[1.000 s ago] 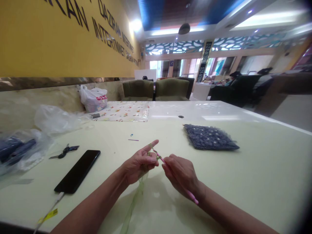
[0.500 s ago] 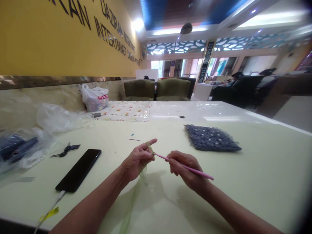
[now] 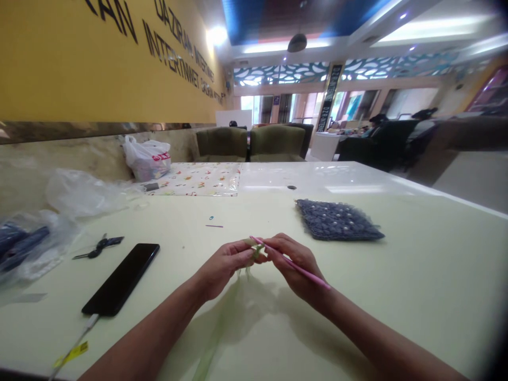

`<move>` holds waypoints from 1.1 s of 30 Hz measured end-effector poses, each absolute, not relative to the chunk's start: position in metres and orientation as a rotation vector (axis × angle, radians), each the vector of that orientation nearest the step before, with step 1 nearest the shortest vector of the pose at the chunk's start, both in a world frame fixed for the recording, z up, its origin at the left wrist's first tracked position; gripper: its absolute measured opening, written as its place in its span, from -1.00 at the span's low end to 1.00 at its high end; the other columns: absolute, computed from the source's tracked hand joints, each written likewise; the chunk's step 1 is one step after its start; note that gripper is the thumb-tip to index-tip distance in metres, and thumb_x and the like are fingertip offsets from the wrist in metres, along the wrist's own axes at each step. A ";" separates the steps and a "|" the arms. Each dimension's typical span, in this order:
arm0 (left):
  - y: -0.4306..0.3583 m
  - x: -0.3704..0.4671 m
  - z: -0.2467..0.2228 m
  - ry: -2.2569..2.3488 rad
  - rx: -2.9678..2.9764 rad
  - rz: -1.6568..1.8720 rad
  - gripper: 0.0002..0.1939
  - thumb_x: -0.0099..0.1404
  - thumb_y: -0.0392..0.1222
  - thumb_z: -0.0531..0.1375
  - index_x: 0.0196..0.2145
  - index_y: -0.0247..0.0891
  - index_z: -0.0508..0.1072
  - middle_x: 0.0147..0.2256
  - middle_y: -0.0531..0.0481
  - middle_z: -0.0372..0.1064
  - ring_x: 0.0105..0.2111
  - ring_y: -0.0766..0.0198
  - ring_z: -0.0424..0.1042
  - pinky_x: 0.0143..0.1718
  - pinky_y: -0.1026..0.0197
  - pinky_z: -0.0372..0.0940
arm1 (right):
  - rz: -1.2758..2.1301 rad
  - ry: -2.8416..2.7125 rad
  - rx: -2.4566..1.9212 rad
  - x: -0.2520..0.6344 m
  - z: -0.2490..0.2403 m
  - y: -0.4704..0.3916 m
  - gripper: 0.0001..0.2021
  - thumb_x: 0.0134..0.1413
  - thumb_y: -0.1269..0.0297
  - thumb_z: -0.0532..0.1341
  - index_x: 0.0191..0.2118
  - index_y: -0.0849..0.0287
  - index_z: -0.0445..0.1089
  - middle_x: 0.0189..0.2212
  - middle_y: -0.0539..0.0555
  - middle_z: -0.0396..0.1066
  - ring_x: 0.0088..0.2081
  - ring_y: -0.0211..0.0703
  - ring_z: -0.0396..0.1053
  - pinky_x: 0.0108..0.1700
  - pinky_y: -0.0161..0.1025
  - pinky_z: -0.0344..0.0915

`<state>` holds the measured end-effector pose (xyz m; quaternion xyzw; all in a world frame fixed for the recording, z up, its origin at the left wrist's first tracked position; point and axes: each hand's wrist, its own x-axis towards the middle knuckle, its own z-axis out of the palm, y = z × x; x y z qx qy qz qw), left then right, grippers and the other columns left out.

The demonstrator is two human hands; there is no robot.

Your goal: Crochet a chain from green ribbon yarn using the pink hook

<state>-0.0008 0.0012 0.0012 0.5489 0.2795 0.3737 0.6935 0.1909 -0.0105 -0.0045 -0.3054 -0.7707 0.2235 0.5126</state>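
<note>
My left hand (image 3: 224, 268) pinches a sheer green ribbon (image 3: 214, 330), whose tail hangs down over the near part of the table. My right hand (image 3: 296, 263) is closed round a pink crochet hook (image 3: 304, 271). The hook's tip lies at the green loop near my left fingertips, and the fingertips of both hands nearly meet there. To the right, beyond my right hand, a dark blue-grey knitted piece with white beads (image 3: 339, 219) lies flat. A thin purple needle (image 3: 214, 226) and a small blue ring (image 3: 211, 218) lie beyond my left hand.
A black phone (image 3: 121, 279) with a white cable and keys (image 3: 101, 246) lie at the left. Clear plastic bags (image 3: 79, 193) and a filled white bag (image 3: 148, 159) stand by the wall. A flowered sheet (image 3: 198, 179) covers the table's far left. People sit in the background.
My right hand has moved left and up to my left fingertips, and the hook's tip now reaches over the green loop. My left index finger has curled in. The view has shifted slightly.
</note>
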 end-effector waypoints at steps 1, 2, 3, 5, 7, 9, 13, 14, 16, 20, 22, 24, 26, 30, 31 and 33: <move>0.001 -0.001 0.001 0.627 1.222 0.832 -0.72 0.31 -0.13 0.19 -0.06 -0.22 0.53 -0.14 -0.13 0.47 -0.07 0.17 0.36 0.05 0.10 0.11 | 0.557 -1.852 -0.735 0.191 -0.004 -0.011 -0.77 0.27 0.38 0.12 -0.05 0.08 0.46 -0.30 0.06 0.42 -0.29 -0.24 0.43 -0.25 -0.30 0.38; 0.002 -0.001 0.000 0.632 1.211 0.833 -0.73 0.32 -0.12 0.18 -0.08 -0.22 0.54 -0.10 -0.14 0.46 -0.04 0.16 0.35 0.06 0.09 0.11 | 0.563 -1.852 -0.737 0.191 -0.003 -0.011 -0.78 0.27 0.37 0.12 -0.05 0.08 0.47 -0.31 0.06 0.42 -0.30 -0.24 0.43 -0.26 -0.30 0.38; 0.002 -0.001 0.000 0.638 1.194 0.839 -0.73 0.32 -0.10 0.17 -0.10 -0.22 0.55 -0.09 -0.15 0.46 -0.02 0.14 0.34 0.07 0.08 0.11 | 0.558 -1.855 -0.741 0.191 -0.003 -0.011 -0.78 0.27 0.36 0.13 -0.06 0.09 0.47 -0.31 0.06 0.42 -0.31 -0.24 0.43 -0.26 -0.30 0.38; 0.002 -0.001 -0.001 0.655 1.143 0.853 -0.72 0.31 -0.08 0.19 -0.09 -0.22 0.55 -0.08 -0.15 0.46 -0.01 0.14 0.34 0.08 0.06 0.11 | 0.538 -1.870 -0.747 0.190 -0.003 -0.011 -0.79 0.27 0.36 0.13 -0.07 0.09 0.47 -0.31 0.06 0.42 -0.31 -0.24 0.42 -0.27 -0.30 0.38; 0.002 -0.001 -0.002 0.678 1.089 0.878 -0.70 0.26 -0.11 0.25 -0.07 -0.21 0.54 -0.11 -0.13 0.48 -0.04 0.17 0.35 0.10 0.07 0.10 | 0.519 -1.898 -0.745 0.189 -0.004 -0.011 -0.80 0.27 0.36 0.12 -0.09 0.10 0.47 -0.31 0.07 0.41 -0.31 -0.25 0.42 -0.26 -0.30 0.37; 0.001 0.001 -0.003 0.709 1.054 0.915 -0.65 0.18 -0.17 0.32 -0.05 -0.20 0.53 -0.15 -0.08 0.49 -0.08 0.23 0.36 0.10 0.11 0.09 | 0.504 -1.931 -0.742 0.189 -0.007 -0.011 -0.80 0.27 0.37 0.11 -0.11 0.11 0.47 -0.30 0.07 0.40 -0.31 -0.25 0.41 -0.26 -0.30 0.36; 0.000 0.003 -0.005 0.747 1.052 0.964 -0.54 0.11 -0.24 0.37 0.00 -0.18 0.50 -0.29 0.02 0.48 -0.21 0.32 0.36 0.02 0.17 0.12 | 0.474 -1.978 -0.735 0.189 -0.010 -0.010 -0.81 0.27 0.38 0.10 -0.11 0.11 0.45 -0.31 0.06 0.39 -0.32 -0.26 0.40 -0.27 -0.31 0.35; 0.000 0.003 -0.005 0.748 1.050 0.967 -0.52 0.10 -0.25 0.37 0.01 -0.19 0.49 -0.31 0.04 0.47 -0.24 0.34 0.36 0.00 0.18 0.12 | 0.463 -1.984 -0.728 0.189 -0.010 -0.010 -0.80 0.27 0.38 0.10 -0.09 0.11 0.44 -0.30 0.06 0.39 -0.31 -0.26 0.40 -0.27 -0.31 0.34; 0.000 0.004 -0.005 0.746 1.038 0.961 -0.48 0.08 -0.27 0.39 0.03 -0.20 0.48 -0.34 0.05 0.46 -0.26 0.34 0.36 -0.01 0.18 0.12 | 0.440 -1.997 -0.719 0.190 -0.010 -0.009 -0.79 0.27 0.38 0.10 -0.06 0.10 0.43 -0.31 0.06 0.38 -0.31 -0.26 0.39 -0.27 -0.31 0.34; -0.002 0.004 -0.002 0.740 1.009 0.947 -0.33 0.05 -0.33 0.39 0.14 -0.22 0.38 -0.38 0.08 0.42 -0.30 0.35 0.36 -0.03 0.17 0.12 | 0.440 -2.023 -0.714 0.193 -0.008 -0.007 -0.78 0.28 0.40 0.10 -0.05 0.11 0.42 -0.30 0.06 0.39 -0.31 -0.28 0.40 -0.27 -0.32 0.34; -0.003 0.003 0.000 0.735 1.006 0.946 -0.23 0.05 -0.34 0.39 0.21 -0.20 0.28 -0.39 0.09 0.40 -0.30 0.35 0.36 -0.02 0.16 0.12 | 0.460 -2.039 -0.692 0.194 -0.007 -0.006 -0.78 0.28 0.40 0.10 -0.05 0.11 0.43 -0.28 0.06 0.39 -0.30 -0.29 0.40 -0.26 -0.33 0.34; -0.004 0.002 0.003 0.731 1.017 0.932 -0.15 0.06 -0.34 0.38 0.27 -0.19 0.17 -0.40 0.11 0.38 -0.30 0.35 0.36 -0.03 0.17 0.12 | 0.472 -2.067 -0.664 0.195 -0.006 -0.004 -0.79 0.28 0.41 0.10 -0.06 0.11 0.43 -0.27 0.06 0.40 -0.30 -0.30 0.41 -0.27 -0.35 0.35; -0.004 0.001 0.005 0.742 1.036 0.911 -0.09 0.06 -0.34 0.38 0.31 -0.17 0.09 -0.43 0.14 0.35 -0.34 0.36 0.34 -0.08 0.18 0.13 | 0.453 -2.113 -0.648 0.196 -0.006 -0.003 -0.79 0.28 0.41 0.10 -0.06 0.12 0.42 -0.27 0.06 0.41 -0.30 -0.30 0.41 -0.29 -0.36 0.34; -0.004 0.002 0.003 0.804 1.102 0.927 -0.05 0.05 -0.32 0.38 0.33 -0.20 0.04 -0.46 0.16 0.30 -0.38 0.37 0.29 -0.12 0.18 0.14 | 0.138 -2.240 -0.727 0.195 -0.008 -0.004 -0.82 0.28 0.39 0.08 -0.11 0.18 0.41 -0.32 0.06 0.42 -0.36 -0.30 0.39 -0.35 -0.36 0.28; -0.004 0.004 0.002 0.830 1.126 0.957 -0.07 0.05 -0.31 0.37 0.32 -0.24 0.07 -0.47 0.16 0.29 -0.37 0.36 0.29 -0.11 0.17 0.15 | -0.015 -2.254 -0.772 0.194 -0.009 -0.004 -0.84 0.28 0.39 0.08 -0.16 0.20 0.42 -0.36 0.06 0.42 -0.39 -0.28 0.37 -0.38 -0.36 0.24; -0.006 0.008 -0.002 0.891 1.160 1.033 -0.15 0.06 -0.30 0.36 0.28 -0.31 0.16 -0.47 0.14 0.29 -0.36 0.35 0.28 -0.06 0.15 0.15 | -0.342 -2.241 -0.864 0.189 -0.013 -0.007 -0.83 0.27 0.39 0.09 -0.29 0.23 0.41 -0.46 0.04 0.39 -0.45 -0.26 0.30 -0.44 -0.32 0.13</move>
